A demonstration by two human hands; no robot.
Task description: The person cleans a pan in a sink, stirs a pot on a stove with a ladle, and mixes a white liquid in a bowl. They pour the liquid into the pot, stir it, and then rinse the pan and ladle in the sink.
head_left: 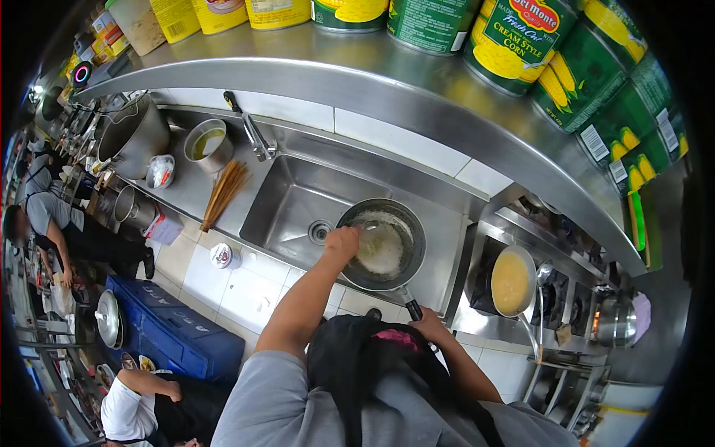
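Note:
A dark deep frying pan [418, 249] is over the right side of the steel sink [277, 205], with whitish, foamy-looking liquid inside. My left hand [343, 243] reaches over the pan's left rim with its fingers closed. A small shiny piece shows at those fingertips, but I cannot tell what it is. My right hand [430, 326] is closed at the end of the pan's black handle [411, 304], on the side nearest my body.
Left of the sink are bamboo sticks [226, 195], a pot [209, 146] and a stockpot [135, 138]. A pan of yellowish liquid [512, 280] is on the stove at right. Corn cans [514, 41] line the overhead shelf [328, 63]. Co-workers [56, 216] stand at left, near a blue chest [167, 328].

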